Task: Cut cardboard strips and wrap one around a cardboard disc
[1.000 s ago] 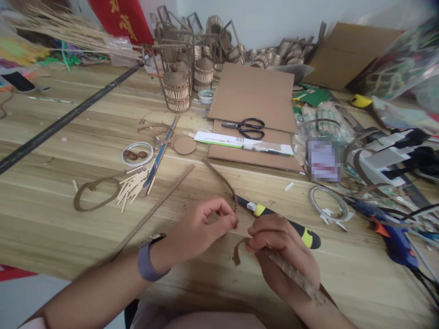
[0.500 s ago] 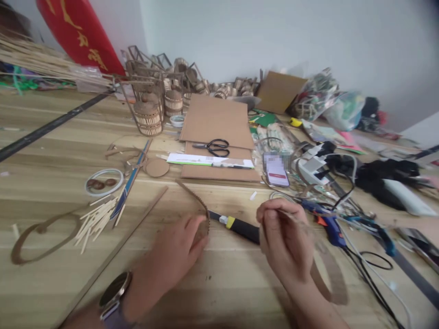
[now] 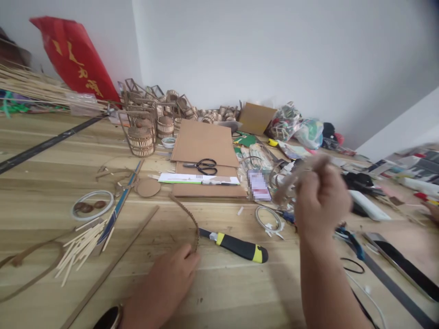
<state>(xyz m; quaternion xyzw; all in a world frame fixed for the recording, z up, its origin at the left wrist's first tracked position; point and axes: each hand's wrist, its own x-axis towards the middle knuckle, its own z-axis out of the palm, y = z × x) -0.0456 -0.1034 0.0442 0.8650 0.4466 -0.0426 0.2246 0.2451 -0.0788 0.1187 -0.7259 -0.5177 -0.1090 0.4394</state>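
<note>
My left hand (image 3: 163, 285) rests on the wooden table (image 3: 51, 173) near the front edge, fingers curled around the near end of a curved corrugated cardboard strip (image 3: 187, 217). My right hand (image 3: 320, 198) is raised above the right side of the table, closed on a blurred brown cardboard strip (image 3: 291, 178). A black and yellow utility knife (image 3: 236, 246) lies on the table between my hands.
Cardboard sheets (image 3: 202, 144) with black scissors (image 3: 202, 166) lie mid-table, small cardboard baskets (image 3: 140, 139) behind. Wooden sticks (image 3: 80, 244), a tape ring (image 3: 92, 205) and a long cardboard strip (image 3: 113, 267) sit left. A phone (image 3: 259, 185), cables and glue-gun clutter fill the right.
My right hand has risen and swung right with its cardboard strip, uncovering the knife. My left hand stays at the corrugated strip's end. The view has tilted up.
</note>
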